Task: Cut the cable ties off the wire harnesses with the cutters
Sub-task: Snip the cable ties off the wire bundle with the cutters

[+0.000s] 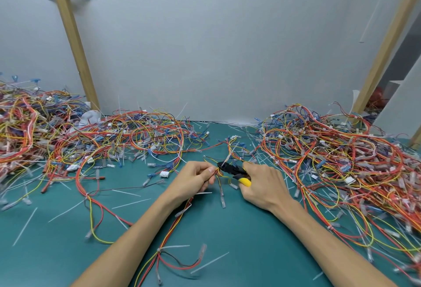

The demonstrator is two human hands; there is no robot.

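Note:
My left hand [196, 178] pinches a wire harness [175, 220] of red, yellow and black wires just left of the table's middle. The harness trails down between my forearms, and a white cable tie [175, 247] still binds it lower down. My right hand [262, 184] grips the black-and-yellow cutters [234, 171]. Their black jaws point left and meet the wires right beside my left fingertips. Whether the jaws are closed on a tie is hidden by the wires.
A big tangle of harnesses [79, 136] fills the left and back of the green mat [239, 241]; another pile [341, 157] covers the right. Cut white ties [131, 203] lie scattered on the mat. A grey wall with wooden battens [73, 43] stands behind.

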